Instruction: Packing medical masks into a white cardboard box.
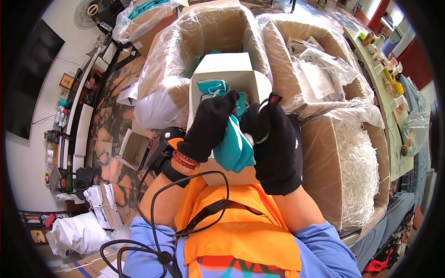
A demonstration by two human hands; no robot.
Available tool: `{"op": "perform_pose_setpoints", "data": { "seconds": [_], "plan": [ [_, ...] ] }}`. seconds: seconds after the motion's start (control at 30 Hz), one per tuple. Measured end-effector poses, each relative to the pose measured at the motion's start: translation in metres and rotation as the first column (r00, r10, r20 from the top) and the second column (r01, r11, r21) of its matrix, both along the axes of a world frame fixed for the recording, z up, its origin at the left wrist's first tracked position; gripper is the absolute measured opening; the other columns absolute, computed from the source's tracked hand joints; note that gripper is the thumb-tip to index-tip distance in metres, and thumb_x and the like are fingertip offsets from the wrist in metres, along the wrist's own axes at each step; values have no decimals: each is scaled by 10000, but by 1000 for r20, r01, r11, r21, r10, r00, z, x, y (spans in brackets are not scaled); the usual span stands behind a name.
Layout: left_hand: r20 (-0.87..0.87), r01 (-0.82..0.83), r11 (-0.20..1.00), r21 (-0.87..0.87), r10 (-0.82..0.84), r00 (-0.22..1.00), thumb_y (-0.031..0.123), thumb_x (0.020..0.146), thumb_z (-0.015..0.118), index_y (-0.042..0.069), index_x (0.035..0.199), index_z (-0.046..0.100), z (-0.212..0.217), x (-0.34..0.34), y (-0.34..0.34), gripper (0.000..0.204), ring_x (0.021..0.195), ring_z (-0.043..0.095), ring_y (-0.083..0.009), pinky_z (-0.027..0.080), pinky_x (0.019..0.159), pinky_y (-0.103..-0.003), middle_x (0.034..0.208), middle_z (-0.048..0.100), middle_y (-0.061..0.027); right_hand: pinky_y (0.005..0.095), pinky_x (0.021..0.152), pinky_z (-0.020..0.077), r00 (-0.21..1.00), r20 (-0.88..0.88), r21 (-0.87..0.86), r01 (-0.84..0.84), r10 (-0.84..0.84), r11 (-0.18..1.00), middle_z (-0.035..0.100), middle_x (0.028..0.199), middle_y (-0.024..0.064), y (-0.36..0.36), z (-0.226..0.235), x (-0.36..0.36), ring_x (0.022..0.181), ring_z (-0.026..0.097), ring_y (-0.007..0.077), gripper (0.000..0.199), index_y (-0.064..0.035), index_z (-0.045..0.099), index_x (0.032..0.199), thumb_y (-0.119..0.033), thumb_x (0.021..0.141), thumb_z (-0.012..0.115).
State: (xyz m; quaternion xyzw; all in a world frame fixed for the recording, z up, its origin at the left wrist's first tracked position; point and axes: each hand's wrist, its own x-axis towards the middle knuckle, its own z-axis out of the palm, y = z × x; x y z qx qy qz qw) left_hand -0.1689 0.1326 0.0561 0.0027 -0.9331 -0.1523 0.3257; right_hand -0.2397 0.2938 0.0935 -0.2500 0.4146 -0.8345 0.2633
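Observation:
Both my hands wear black gloves and meet over an upright white cardboard box [224,66], its flaps standing up. My left hand [208,121] pinches the upper end of teal folded face masks [233,150], which hang in front of the box. Closed around a white elastic strap by the masks is my right hand [278,153]; part of the strap loops up over its fingers. More teal masks [213,87] lie inside the box, partly hidden by my left hand.
Beyond the box stands a plastic-lined carton [171,51] with teal pieces. Another carton [320,104] to the right holds clear-wrapped white packets. A nearer carton [322,180] is filled with white elastic straps [354,171]. A black cable [155,222] loops over my left arm.

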Motion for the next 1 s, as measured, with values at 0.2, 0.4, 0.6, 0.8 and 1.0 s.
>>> {"op": "perform_pose_setpoints", "data": {
  "seconds": [0.2, 0.4, 0.6, 0.8, 1.0],
  "plan": [
    [-72, 16, 739, 674, 45, 996, 138, 1022, 486, 17, 1105, 638, -24, 35, -94, 212, 780, 608, -148, 503, 692, -287, 847, 603, -56, 292, 587, 422, 942, 318, 267, -194, 104, 944, 558, 734, 40, 43, 34, 18, 615, 526, 146, 299, -71, 535, 853, -297, 1044, 491],
    [-423, 357, -238, 903, -352, 835, 233, 1040, 486, 91, 959, 539, 26, 21, -23, 172, 780, 520, -180, 444, 752, -314, 854, 522, -64, 283, 767, 518, 979, -29, 378, -175, 201, 909, 671, 991, 46, 13, 22, -23, 874, 623, 113, 404, 0, 604, 1213, -112, 856, 757],
    [-735, 670, -305, 677, -333, 591, 185, 981, 563, 96, 784, 547, 16, 3, 12, 216, 984, 587, -245, 463, 902, -340, 1023, 581, -136, 288, 933, 492, 843, -31, 455, -467, 537, 759, 668, 1125, 52, 0, -8, 0, 1021, 622, 143, 556, -16, 589, 1315, -123, 816, 812],
    [-87, 199, 289, 936, -358, 930, 253, 967, 636, 15, 1076, 631, 46, 23, -17, 261, 1201, 580, -266, 461, 1001, -366, 1192, 602, -144, 322, 837, 521, 883, -129, 529, -323, 451, 785, 693, 1018, 88, 12, -13, 0, 936, 647, 139, 363, -19, 621, 1231, -215, 937, 701],
    [396, 162, 986, -49, -130, 909, 151, 881, 631, 45, 1159, 638, 66, 41, -42, 298, 1015, 668, -276, 542, 860, -366, 1120, 644, -135, 349, 711, 522, 773, -521, 627, 59, 362, 777, 694, 919, 155, 13, -24, -7, 776, 665, 192, 323, -18, 626, 1185, -216, 940, 697]
  ]
}}
